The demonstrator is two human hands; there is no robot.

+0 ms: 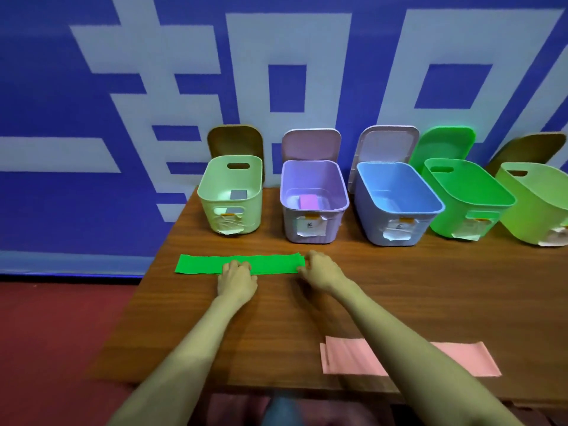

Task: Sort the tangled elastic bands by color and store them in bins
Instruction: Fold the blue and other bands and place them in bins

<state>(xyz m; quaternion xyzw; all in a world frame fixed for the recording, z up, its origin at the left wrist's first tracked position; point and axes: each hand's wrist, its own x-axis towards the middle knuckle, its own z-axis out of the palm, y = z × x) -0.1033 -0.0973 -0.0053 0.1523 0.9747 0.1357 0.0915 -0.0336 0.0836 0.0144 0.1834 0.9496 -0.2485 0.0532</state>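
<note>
A bright green elastic band [203, 265] lies flat and stretched out on the wooden table [430, 287], in front of the bins. My left hand [236, 279] presses its fingertips on the band's middle. My right hand [319, 270] pinches the band's right end. A pink band [347, 358] lies flat near the table's front edge, partly under my right forearm. Five open bins stand in a row at the back: pale green [229, 207] with a grey band inside, lilac [313, 222] with a purple band inside, blue [396, 222], bright green [467, 210], and light green [534, 210].
Lids lean upright against the blue-and-white wall behind each bin. Paper labels hang on the bins' fronts. The table's left edge runs diagonally beside the red floor.
</note>
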